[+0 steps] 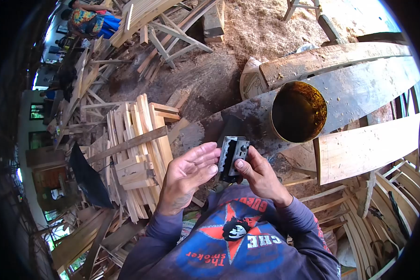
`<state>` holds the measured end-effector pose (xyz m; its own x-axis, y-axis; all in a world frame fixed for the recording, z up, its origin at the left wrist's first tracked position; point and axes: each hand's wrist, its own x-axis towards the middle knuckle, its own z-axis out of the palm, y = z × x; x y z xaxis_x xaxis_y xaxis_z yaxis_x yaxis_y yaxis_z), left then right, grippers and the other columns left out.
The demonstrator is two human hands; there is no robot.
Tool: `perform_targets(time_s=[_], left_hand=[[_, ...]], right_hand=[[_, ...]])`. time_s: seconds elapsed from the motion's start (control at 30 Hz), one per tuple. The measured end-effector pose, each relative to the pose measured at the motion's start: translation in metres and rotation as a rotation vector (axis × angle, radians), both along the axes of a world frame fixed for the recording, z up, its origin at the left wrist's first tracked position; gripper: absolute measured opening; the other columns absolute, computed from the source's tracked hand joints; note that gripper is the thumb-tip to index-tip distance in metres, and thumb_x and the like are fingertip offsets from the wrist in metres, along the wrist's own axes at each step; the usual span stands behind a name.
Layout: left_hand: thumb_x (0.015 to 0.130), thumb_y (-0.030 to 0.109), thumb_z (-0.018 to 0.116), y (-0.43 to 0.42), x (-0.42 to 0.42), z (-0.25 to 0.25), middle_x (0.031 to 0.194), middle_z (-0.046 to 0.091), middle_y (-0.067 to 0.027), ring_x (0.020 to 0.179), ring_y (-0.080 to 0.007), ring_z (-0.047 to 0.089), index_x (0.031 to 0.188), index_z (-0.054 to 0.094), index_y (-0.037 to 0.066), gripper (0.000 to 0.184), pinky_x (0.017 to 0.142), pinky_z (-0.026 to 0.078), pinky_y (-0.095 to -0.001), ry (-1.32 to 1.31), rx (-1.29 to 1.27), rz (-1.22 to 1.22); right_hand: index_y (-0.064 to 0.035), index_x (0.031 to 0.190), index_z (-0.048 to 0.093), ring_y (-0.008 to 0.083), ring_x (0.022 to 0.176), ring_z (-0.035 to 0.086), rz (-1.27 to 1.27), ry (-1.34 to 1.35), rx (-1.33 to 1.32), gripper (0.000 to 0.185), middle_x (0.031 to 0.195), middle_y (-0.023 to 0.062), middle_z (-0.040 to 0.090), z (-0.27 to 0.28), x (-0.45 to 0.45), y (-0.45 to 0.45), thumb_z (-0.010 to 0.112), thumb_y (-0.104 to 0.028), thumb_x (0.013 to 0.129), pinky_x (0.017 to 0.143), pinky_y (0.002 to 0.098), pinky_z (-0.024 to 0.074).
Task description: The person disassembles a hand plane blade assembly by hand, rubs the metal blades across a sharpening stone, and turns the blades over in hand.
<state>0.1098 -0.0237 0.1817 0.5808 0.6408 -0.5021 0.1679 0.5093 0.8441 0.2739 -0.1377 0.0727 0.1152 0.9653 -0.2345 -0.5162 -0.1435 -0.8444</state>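
My right hand (261, 175) grips a small black-and-silver metal device (233, 157) with a notched inner edge and a round knob; its exact kind I cannot make out. The thumb presses on its silver face. To its left, my left hand (186, 173) is held palm up with fingers stretched apart. Its fingertips come up close to the device's left edge; whether they touch it I cannot tell. Beyond the device, a round tin (299, 112) with dark brown stains inside rests on a grey board (359, 86).
Stacked wooden pieces (135, 149) fill the left. A pale plank (368, 149) lies at the right, above curved wooden parts (382, 210). Sawdust (261, 28) covers the floor ahead, near a wooden trestle (175, 42). Another person (91, 21) stands at the far upper left.
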Motion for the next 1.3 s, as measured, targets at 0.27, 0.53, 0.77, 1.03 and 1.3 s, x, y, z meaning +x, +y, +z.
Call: perform_targets(time_s=[0.27,0.53,0.77,1.03,1.3], left_hand=[[0.095,0.004,0.072,0.007,-0.014,0.001,0.141,0.061,-0.0223,0.131,-0.0261,0.060,0.147,0.048,-0.008,0.059,0.113,0.046,-0.0377,-0.027,-0.016,0.007],[0.094,0.004,0.072,0.010,-0.023,0.000,0.141,0.061,-0.0211,0.130,-0.0256,0.061,0.146,0.050,-0.007,0.057,0.112,0.047,-0.0378,-0.035,-0.001,0.008],[0.094,0.004,0.074,0.009,-0.024,-0.006,0.145,0.058,-0.0228,0.132,-0.0274,0.059,0.149,0.046,-0.008,0.063,0.113,0.046,-0.0381,0.005,0.009,0.009],[0.093,0.004,0.076,0.007,-0.025,-0.002,0.151,0.052,-0.0269,0.142,-0.0311,0.051,0.154,0.040,-0.008,0.071,0.119,0.039,-0.0396,-0.014,0.052,-0.032],[0.093,0.003,0.076,0.016,-0.023,-0.005,0.145,0.058,-0.0237,0.135,-0.0270,0.057,0.149,0.046,-0.007,0.065,0.116,0.043,-0.0377,0.000,0.011,0.022]], right_hand=[[-0.0015,0.121,0.056,0.0071,0.079,0.055,0.028,-0.038,-0.032,0.035,0.092,0.0023,0.064,-0.001,-0.009,0.005,0.059,-0.034,0.108,0.067,0.0267,0.0477],[-0.0015,0.120,0.057,0.0075,0.078,0.056,0.011,-0.052,-0.041,0.035,0.091,0.0020,0.063,0.004,-0.013,0.009,0.059,-0.035,0.108,0.067,0.0270,0.0480],[-0.0005,0.117,0.057,0.0081,0.074,0.056,0.028,-0.063,-0.024,0.037,0.088,0.0029,0.064,-0.003,-0.015,0.010,0.059,-0.036,0.108,0.066,0.0275,0.0486],[0.0000,0.120,0.057,0.0081,0.082,0.058,0.000,-0.150,-0.007,0.039,0.093,0.0047,0.067,0.000,-0.017,0.013,0.059,-0.037,0.108,0.071,0.0286,0.0502],[-0.0005,0.129,0.058,0.0073,0.090,0.060,0.033,0.091,-0.018,0.040,0.104,0.0018,0.069,-0.005,-0.019,0.016,0.058,-0.035,0.109,0.081,0.0270,0.0511]])
